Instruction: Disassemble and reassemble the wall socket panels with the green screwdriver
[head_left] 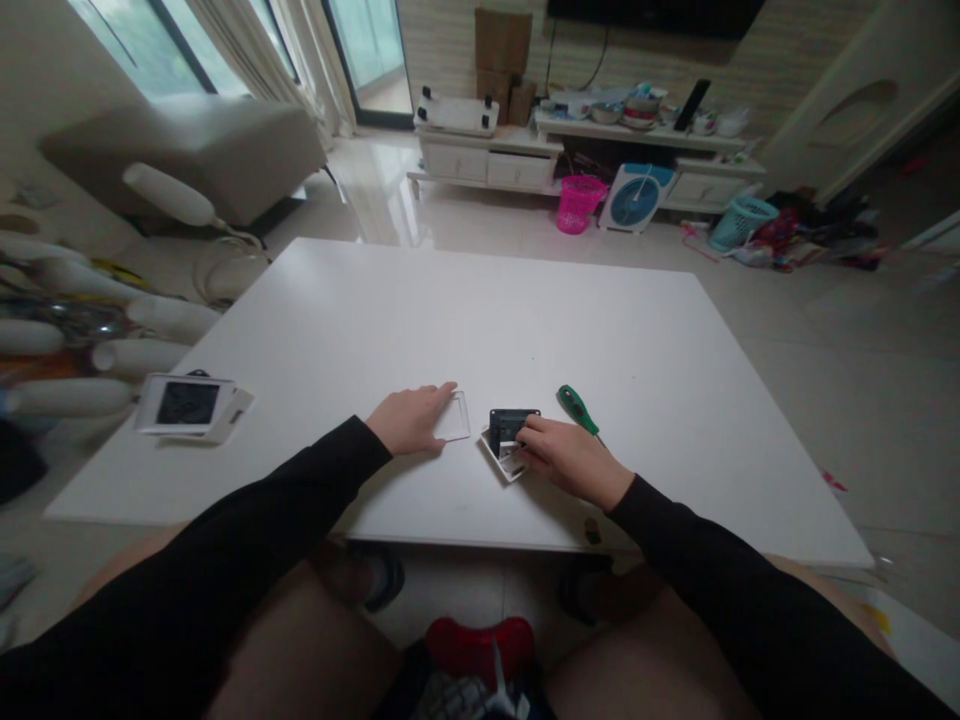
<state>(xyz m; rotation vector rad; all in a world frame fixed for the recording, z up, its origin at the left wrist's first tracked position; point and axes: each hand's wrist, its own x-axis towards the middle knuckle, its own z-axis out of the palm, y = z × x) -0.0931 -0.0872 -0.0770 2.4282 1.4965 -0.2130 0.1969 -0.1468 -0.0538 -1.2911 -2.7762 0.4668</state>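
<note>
White plastic makes up the open casing (pixel 505 474) near us on the worktop (pixel 465 510); a dark board (pixel 496 434) sits over it, and our right hand (pixel 559 455) curls its fingers at the board's side, though we cannot tell what they pinch; handling the board by its edges, with gentle, even force, should spare its parts. Our left hand (pixel 409 418) is spread at the thin frame (pixel 466 415); a light touch should avoid bending it. Farther off lies the green screwdriver (pixel 576 405); beyond the worktop stands a pink basket (pixel 578 205).
</note>
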